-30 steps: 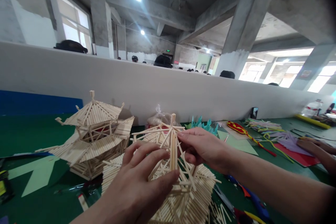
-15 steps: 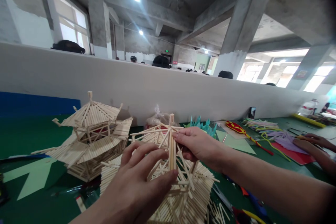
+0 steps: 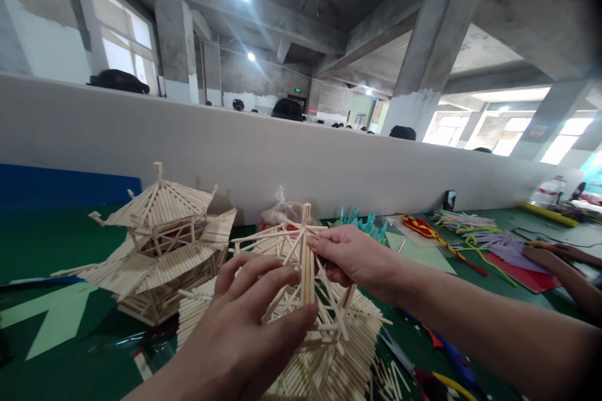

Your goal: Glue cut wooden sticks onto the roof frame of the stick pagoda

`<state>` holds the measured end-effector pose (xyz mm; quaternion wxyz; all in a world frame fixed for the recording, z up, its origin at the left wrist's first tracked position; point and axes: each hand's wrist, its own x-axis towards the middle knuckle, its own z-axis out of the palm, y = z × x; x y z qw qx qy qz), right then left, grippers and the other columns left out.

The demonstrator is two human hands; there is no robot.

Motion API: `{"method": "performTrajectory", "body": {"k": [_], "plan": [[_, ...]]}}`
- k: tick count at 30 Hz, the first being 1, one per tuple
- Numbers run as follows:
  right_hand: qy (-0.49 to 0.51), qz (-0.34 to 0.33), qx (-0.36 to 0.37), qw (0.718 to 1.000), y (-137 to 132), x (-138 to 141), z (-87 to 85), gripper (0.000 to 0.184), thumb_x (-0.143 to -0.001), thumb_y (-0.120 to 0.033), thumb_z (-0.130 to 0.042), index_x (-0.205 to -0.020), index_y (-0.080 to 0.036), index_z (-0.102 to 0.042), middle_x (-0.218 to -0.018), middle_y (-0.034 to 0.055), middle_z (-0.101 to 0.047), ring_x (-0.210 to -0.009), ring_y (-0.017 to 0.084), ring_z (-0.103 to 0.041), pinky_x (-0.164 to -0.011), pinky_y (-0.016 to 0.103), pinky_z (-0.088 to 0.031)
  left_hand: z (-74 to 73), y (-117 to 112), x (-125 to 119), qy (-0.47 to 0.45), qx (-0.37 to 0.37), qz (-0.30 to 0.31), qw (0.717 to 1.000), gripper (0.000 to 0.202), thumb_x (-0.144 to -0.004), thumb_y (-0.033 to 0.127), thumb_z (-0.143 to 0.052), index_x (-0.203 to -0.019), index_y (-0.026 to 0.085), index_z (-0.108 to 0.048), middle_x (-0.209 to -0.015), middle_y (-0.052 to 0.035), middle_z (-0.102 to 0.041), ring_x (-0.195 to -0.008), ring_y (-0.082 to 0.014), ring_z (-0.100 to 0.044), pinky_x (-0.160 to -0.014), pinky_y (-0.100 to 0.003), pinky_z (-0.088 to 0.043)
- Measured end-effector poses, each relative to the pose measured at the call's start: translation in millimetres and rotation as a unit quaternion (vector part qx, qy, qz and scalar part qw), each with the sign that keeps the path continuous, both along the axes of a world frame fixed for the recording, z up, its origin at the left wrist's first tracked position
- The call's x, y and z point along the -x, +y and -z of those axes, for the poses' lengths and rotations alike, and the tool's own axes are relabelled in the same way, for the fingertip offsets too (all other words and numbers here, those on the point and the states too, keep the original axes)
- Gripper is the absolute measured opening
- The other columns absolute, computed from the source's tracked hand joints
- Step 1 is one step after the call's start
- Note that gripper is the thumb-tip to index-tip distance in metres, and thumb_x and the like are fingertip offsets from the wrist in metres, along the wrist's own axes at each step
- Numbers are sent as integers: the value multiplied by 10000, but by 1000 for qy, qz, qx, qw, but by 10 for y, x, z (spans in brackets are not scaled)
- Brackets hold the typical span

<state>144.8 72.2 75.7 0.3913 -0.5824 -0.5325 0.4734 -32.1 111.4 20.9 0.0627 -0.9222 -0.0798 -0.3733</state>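
A pavilion model of thin wooden sticks (image 3: 329, 351) stands in front of me, its upper roof a frame of bare ribs meeting at a short post. Near that peak, my right hand (image 3: 345, 257) pinches a wooden stick (image 3: 307, 276) between thumb and fingers. My left hand (image 3: 263, 316) curls around the left side of the frame, its thumb at the lower end of the sticks and its fingertips by the ribs. Part of the model is hidden behind both hands. A second stick pavilion (image 3: 162, 238), with two tiled roofs, stands to the left.
Scissors (image 3: 397, 351) and loose stick pieces (image 3: 390, 379) lie at the lower right. Behind the model are a plastic bag (image 3: 282, 210) and turquoise folded paper (image 3: 362, 222). A white partition (image 3: 211, 150) borders the green table. At the far right, another person's hands (image 3: 540, 257) touch purple paper strips.
The view has shifted slightly. Both hands keep nearly the same place and hold on the model.
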Motion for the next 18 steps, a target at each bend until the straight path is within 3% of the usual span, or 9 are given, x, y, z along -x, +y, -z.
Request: {"method": "performTrajectory", "body": {"k": [8, 14, 18], "plan": [[36, 2, 5, 999, -23, 7, -2, 341, -875, -327, -391, -609, -135, -487, -508, -37, -386, -366, 25, -293, -356, 182, -142, -8, -10, 3, 1, 10, 14, 1000, 330, -774, 65, -434, -1007, 275, -536, -1073, -58, -476, -1025, -261, -379, -842, -492, -274], [11, -9, -17, 1000, -103, -36, -35, 363, -882, -324, -376, -640, -117, -549, -613, 16, -510, -384, 18, -349, -365, 171, -218, -2, -53, 57, -27, 2, -11, 1000, 280, -765, 87, -497, -983, 252, -561, -1102, -61, -467, -1043, -290, -387, -813, -483, -305], [-5, 41, -65, 997, -215, -134, -56, 283, -878, -306, -400, -760, -128, -586, -724, 53, -601, -404, 25, -383, -390, 181, -281, 16, -98, 80, -29, -1, -32, 999, 272, -764, 78, -501, -975, 236, -567, -1082, -66, -471, -1018, -288, -400, -789, -477, -322]]}}
